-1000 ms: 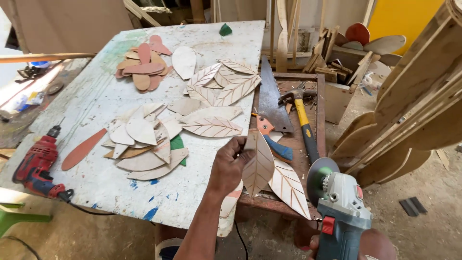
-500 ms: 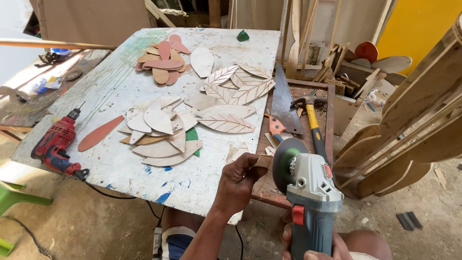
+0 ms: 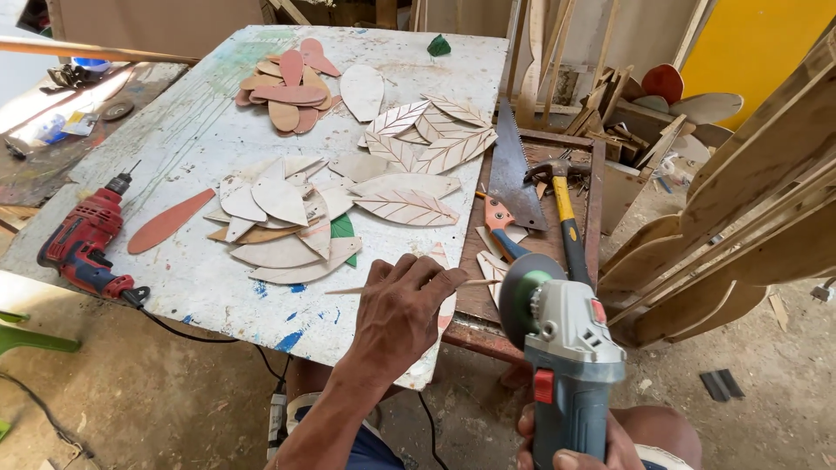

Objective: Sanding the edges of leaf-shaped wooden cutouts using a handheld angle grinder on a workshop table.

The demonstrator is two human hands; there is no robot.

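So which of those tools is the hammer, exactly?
Start at the white paint-stained table, then go to the darker wooden bench at its right edge. The hammer lies there beside the handsaw: the only tool with a yellow and black handle and a steel claw head.

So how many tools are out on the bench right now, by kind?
Angle grinder: 1
Red drill: 1
Hand saw: 1
Hammer: 1
Total: 4
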